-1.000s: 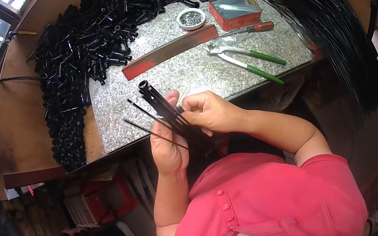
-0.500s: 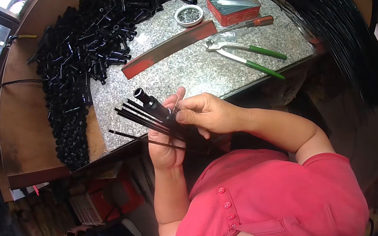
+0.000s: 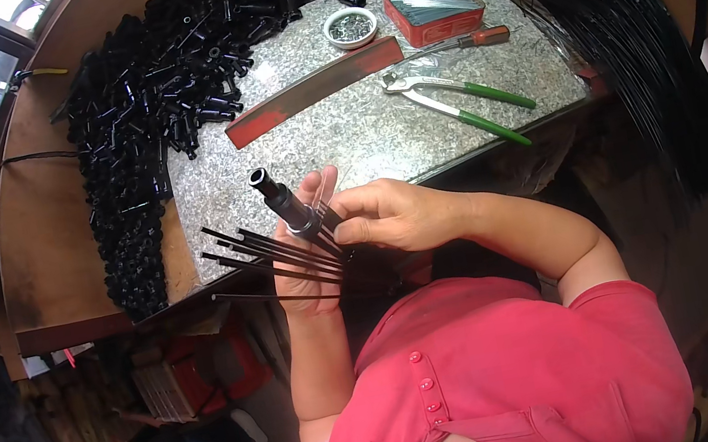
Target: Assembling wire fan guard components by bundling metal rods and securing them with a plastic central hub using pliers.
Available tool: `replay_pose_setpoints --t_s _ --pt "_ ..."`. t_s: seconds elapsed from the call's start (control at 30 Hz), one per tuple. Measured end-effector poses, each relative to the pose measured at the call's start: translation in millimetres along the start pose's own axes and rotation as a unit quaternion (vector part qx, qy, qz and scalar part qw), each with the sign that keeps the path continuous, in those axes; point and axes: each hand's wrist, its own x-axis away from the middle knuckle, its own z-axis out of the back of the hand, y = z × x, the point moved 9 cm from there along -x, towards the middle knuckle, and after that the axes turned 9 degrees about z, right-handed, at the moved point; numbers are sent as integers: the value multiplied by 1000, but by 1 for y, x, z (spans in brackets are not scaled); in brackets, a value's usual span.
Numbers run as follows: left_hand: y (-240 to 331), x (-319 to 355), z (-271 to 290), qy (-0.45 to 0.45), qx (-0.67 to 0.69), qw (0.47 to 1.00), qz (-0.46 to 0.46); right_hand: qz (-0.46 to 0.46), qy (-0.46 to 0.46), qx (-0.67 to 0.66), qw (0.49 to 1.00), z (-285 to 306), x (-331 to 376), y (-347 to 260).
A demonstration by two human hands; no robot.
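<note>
In front of my chest, my left hand (image 3: 289, 270) is closed around a black tubular fitting (image 3: 283, 203), which tilts up and to the left with its hollow end showing. Several thin black rods (image 3: 269, 250) fan out leftward from below the fitting's collar, across my left palm. The fingertips of my left hand stick up behind the fitting. My right hand (image 3: 386, 213) pinches black rod ends (image 3: 328, 218) against the fitting's right side. A fine wire (image 3: 322, 191) shows above the right fingertips. The lower ends of the rods are lost against the dark background.
Beyond my hands on the speckled stone top lie green-handled pincers (image 3: 456, 103), a red curved bar (image 3: 317, 90), a screwdriver (image 3: 487, 36), a white bowl of small metal bits (image 3: 350, 28) and a red box of thin rods (image 3: 435, 8). Black fittings (image 3: 160, 85) heap left; long black rods (image 3: 627, 50) hang right.
The rods have spread into a wider fan to the left. The fitting has tipped slightly and more of its collar shows. My right hand has shifted a little lower beside it.
</note>
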Motion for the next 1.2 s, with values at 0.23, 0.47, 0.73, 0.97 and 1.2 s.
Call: replay_pose_setpoints --t_s 0.23,0.47,0.73,0.97,1.2 --pt "-3 -1 -5 -13 19 999 44 88 7 29 996 0 -3 3" --pt "-11 -1 -5 37 36 995 90 56 -54 50 996 -6 -2 10" --pt "35 19 22 198 -93 968 -121 204 96 210 951 -10 -11 -26" --pt "69 41 -19 179 -234 927 -233 203 82 224 950 -23 -26 -22" --pt "89 54 -11 268 -319 880 -226 203 56 200 957 -39 -33 -14"
